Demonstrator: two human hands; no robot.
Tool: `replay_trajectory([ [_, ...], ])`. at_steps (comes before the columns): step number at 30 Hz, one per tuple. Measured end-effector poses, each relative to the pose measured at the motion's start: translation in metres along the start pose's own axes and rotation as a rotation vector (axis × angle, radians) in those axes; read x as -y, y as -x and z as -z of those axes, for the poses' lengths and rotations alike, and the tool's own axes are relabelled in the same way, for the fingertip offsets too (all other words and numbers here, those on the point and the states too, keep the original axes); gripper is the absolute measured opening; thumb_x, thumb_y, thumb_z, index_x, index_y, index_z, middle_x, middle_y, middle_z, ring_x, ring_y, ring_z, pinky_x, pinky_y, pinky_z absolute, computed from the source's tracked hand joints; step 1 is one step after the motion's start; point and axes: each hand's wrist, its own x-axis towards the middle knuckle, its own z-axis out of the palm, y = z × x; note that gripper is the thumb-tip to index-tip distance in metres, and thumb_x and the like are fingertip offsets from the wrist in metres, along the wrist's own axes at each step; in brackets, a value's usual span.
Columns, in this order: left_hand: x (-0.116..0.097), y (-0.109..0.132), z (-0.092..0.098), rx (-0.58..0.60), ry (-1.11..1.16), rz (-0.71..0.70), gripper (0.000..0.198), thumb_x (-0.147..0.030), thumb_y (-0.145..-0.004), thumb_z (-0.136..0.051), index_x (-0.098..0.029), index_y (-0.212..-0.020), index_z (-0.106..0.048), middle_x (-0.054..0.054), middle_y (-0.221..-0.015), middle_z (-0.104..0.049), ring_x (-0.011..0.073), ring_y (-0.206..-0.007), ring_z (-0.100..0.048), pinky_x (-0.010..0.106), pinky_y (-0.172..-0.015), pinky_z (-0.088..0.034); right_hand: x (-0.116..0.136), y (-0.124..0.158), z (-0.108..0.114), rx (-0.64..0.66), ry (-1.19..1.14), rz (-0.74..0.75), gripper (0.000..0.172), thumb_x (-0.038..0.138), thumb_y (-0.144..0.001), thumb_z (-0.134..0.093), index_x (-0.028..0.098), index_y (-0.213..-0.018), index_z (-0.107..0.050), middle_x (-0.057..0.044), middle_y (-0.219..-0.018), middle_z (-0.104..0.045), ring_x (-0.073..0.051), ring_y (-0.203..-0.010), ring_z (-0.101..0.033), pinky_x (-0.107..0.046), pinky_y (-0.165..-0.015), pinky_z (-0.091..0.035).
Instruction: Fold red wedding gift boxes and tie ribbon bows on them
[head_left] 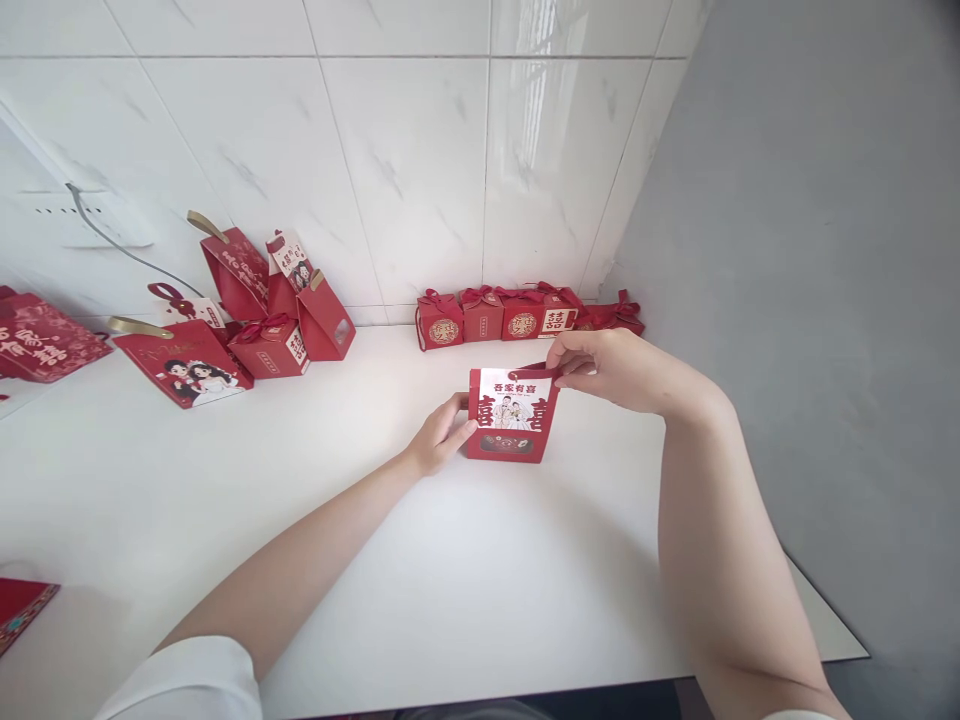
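Fingers (573, 343) hold "吾家有喜" box (508, 405).

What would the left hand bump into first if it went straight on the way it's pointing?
The red box between the two hands: the left hand points at its side and seems to be touching it.

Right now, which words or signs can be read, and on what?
"吾家有喜": held box.
"囍", apparently: either side of its front.
"囍": back-row label.
"囍": left-group label.
Too small, blurred or stylised: its second line, far-left box, upright card, round emblem, other print.
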Motion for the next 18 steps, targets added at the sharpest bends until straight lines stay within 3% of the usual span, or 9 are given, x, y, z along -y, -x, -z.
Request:
replay_trajectory([
  [13, 0.0000, -0.0004, -0.0012, 0.014, 0.035, 0.004, 0.044, -0.042, -0.092, -0.048, -0.022, -0.131, -0.047, 0.010, -0.135, -0.053, 0.0287, -0.121, -0.052, 0.042, -0.100, -0.043, -0.0053, -0.0051, -0.0004, -0.011, -0.045, -0.008, 0.003, 0.025, -0.078, -0.063, 0.024, -0.081, -0.064, 0.000, -0.080, -0.071, -0.018, -0.069, -0.066, -0.027, -0.053, -0.048],
  [18, 0.0005, -0.0009, -0.0010, 0.008, 0.028, -0.001, 0.044, -0.042, -0.092, -0.048, -0.022, -0.131, -0.048, 0.010, -0.132, -0.055, 0.0282, -0.114, -0.056, 0.041, -0.097, -0.046, 0.0005, -0.0030, -0.0002, 0.000, -0.035, -0.042, 0.010, 0.029, -0.079, -0.065, 0.025, -0.088, -0.064, 0.000, -0.085, -0.071, -0.019, -0.073, -0.066, -0.028, -0.056, -0.049],
])
